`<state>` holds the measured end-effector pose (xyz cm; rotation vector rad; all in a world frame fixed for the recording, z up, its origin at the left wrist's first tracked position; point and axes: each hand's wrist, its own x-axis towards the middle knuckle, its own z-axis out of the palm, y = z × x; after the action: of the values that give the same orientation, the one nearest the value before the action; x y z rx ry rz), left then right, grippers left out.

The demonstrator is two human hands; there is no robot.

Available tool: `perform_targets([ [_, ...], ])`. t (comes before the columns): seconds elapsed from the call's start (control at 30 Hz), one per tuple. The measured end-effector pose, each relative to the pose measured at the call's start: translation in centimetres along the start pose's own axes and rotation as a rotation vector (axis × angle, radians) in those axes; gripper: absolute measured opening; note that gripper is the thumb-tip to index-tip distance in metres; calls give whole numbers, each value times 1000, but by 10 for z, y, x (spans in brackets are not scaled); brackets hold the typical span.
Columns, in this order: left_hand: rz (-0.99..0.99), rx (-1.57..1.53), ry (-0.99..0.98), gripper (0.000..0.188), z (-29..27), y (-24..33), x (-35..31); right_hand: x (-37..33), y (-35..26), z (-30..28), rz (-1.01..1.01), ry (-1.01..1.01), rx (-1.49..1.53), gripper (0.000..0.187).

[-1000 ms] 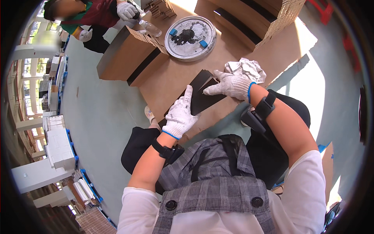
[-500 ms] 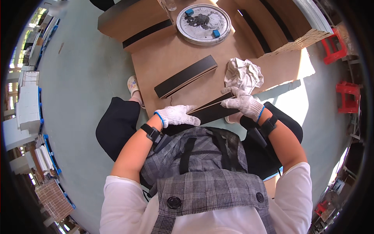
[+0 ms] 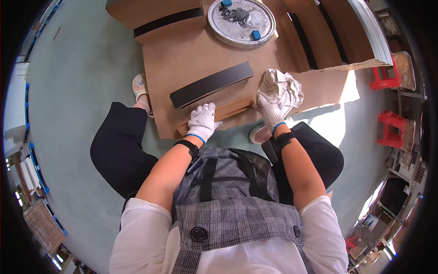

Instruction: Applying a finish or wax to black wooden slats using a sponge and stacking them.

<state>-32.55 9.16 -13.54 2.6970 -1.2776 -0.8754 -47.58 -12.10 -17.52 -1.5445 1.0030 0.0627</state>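
Observation:
My left hand (image 3: 203, 121), in a white knit glove, lies over brown board strips (image 3: 235, 107) at the near edge of the brown cardboard sheet (image 3: 159, 68). Its fingers reach across the strips and the thumb sticks out to the right. Just beyond them a black-faced strip (image 3: 212, 84) lies at a slant. My right hand (image 3: 270, 109), gloved the same way, is closed on the left side of a crumpled off-white cloth (image 3: 285, 89). Its fingertips are partly hidden in the folds.
A round, stained white lid (image 3: 232, 29) holds a dark smear and two blue blocks (image 3: 256, 35). Brown boards with black bands stand at the back left (image 3: 169, 20) and back right (image 3: 319, 36). Red stools (image 3: 392, 130) stand at the far right.
The black-faced piece between my hands has been lowered onto the sheet, brown side showing. My left hand moved forward over it. My right hand let go of it and took hold of the cloth.

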Motion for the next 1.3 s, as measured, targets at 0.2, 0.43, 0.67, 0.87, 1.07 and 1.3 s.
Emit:
perform_targets([
  [0.2, 44, 60, 66, 73, 17, -11, 7, 13, 28, 20, 77, 121, 134, 45],
  [0.43, 36, 72, 98, 81, 21, -8, 5, -5, 17, 17, -161, -13, -279, 61],
  [0.67, 27, 91, 75, 87, 21, -9, 3, 7, 15, 20, -122, 6, -34, 43],
  [0.87, 15, 64, 60, 89, 19, -8, 2, 1, -4, 24, 23, -50, 53, 54],
  [1.07, 17, 47, 63, 89, 19, -9, 3, -7, -12, 23, -49, -35, -386, 56],
  [1.3, 12, 43, 93, 89, 21, -8, 3, 20, 32, 16, -524, 20, -949, 53],
])
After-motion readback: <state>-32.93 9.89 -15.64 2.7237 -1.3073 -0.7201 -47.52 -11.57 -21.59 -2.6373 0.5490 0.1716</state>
